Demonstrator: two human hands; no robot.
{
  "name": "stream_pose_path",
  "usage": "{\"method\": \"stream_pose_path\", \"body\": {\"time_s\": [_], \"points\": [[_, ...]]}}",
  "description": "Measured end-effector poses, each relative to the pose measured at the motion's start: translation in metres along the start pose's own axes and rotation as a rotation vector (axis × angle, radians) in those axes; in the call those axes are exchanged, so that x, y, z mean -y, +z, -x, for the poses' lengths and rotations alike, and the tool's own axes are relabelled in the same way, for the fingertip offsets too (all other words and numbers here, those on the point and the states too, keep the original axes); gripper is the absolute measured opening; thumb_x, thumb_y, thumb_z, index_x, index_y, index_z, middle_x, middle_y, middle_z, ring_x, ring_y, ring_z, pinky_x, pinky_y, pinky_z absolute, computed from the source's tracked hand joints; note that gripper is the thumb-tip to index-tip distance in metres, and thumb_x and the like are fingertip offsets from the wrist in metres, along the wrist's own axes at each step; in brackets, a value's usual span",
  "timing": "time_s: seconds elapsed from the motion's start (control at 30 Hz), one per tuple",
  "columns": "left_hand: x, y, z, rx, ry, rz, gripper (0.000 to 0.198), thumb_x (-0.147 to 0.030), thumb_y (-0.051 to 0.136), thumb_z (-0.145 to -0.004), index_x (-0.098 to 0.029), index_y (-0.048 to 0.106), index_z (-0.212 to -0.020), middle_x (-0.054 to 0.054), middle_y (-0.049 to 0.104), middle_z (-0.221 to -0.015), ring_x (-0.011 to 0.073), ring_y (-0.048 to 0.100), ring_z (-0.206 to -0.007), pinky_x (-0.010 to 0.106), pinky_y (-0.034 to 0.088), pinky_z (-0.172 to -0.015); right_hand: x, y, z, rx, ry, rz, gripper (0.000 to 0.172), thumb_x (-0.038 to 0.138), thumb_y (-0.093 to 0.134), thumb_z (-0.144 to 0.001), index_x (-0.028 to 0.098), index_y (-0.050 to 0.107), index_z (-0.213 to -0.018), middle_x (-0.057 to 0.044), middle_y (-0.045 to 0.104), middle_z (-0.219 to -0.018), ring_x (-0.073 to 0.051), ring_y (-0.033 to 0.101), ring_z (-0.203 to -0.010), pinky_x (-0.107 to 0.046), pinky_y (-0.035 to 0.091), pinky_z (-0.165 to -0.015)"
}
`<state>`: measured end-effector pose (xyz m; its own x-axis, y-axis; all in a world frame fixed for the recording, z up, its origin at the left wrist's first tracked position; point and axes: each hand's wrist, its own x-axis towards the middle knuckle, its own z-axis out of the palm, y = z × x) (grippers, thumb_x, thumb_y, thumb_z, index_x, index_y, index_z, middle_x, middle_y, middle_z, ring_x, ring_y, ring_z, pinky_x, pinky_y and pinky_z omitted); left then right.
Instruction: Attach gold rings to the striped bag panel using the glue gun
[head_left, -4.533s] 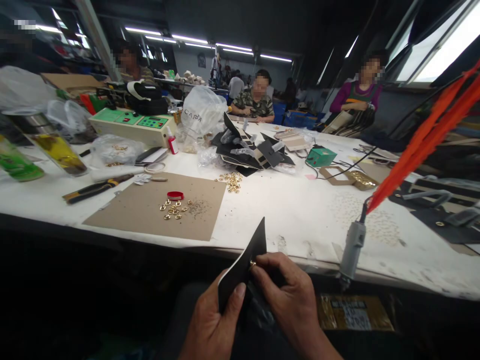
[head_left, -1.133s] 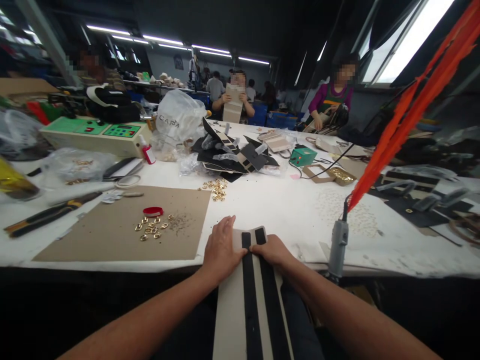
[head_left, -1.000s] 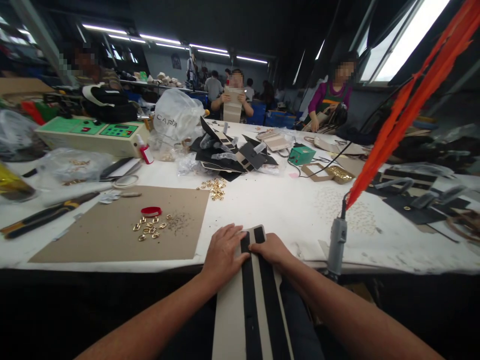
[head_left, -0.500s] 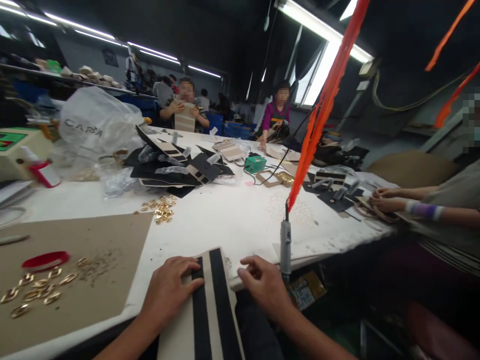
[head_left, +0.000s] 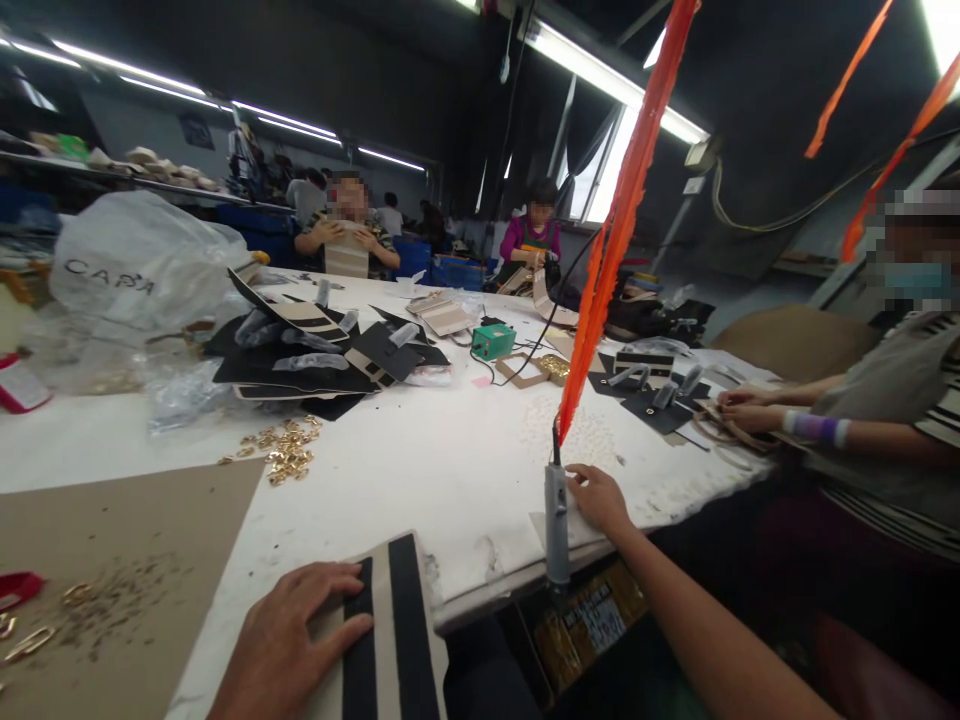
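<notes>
My left hand (head_left: 300,630) lies on a beige panel with black stripes (head_left: 381,610) at the table's near edge, thumb and fingers apart. A grey, pen-like power screwdriver (head_left: 556,525) hangs from an orange strap (head_left: 619,200) to the right of the panel. Just beyond it, my right hand (head_left: 596,497) reaches over the white tabletop with its fingers spread. The fingertips come close to the screwdriver's body, and I cannot tell whether they touch it. Small pale pieces (head_left: 570,432) are scattered on the table beyond this hand.
Gold metal rings (head_left: 289,455) lie in a heap left of centre. Behind them are stacked black panels (head_left: 300,360) and a large plastic bag (head_left: 142,260). A green box (head_left: 493,341) with a cable stands mid-table. A co-worker's hands (head_left: 750,412) work at the right.
My right hand has moved forward from beside the panel to behind the screwdriver. My left hand stays on the panel. The view has turned to the right.
</notes>
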<state>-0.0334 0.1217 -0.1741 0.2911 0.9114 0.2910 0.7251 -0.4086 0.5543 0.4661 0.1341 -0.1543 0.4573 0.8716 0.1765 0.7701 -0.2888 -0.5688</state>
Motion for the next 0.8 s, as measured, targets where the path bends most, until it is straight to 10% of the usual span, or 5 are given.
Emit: {"method": "stream_pose_path", "body": {"time_s": [0.43, 0.8], "points": [[0.017, 0.011, 0.007, -0.021, 0.004, -0.02, 0.026, -0.055, 0.08, -0.079, -0.038, 0.078, -0.098, -0.003, 0.078, -0.124, 0.0322, 0.069, -0.119, 0.049, 0.057, -0.105, -0.009, -0.002, -0.009, 0.149, -0.198, 0.441, 0.022, 0.027, 0.056, -0.098, 0.023, 0.076, -0.09, -0.005, 0.075, -0.099, -0.021, 0.069, -0.089, -0.028, 0.039, -0.071], [-0.027, -0.01, 0.011, 0.028, -0.073, 0.101, 0.022, -0.026, 0.085, -0.076, -0.029, 0.076, -0.095, 0.001, 0.077, -0.122, 0.0302, 0.065, -0.12, 0.05, 0.047, -0.106, 0.008, -0.002, 0.009, 0.128, -0.284, 0.615, 0.026, 0.02, 0.047, -0.099, 0.019, 0.07, -0.087, -0.01, 0.073, -0.098, -0.024, 0.072, -0.089, -0.031, 0.038, -0.066]]}}
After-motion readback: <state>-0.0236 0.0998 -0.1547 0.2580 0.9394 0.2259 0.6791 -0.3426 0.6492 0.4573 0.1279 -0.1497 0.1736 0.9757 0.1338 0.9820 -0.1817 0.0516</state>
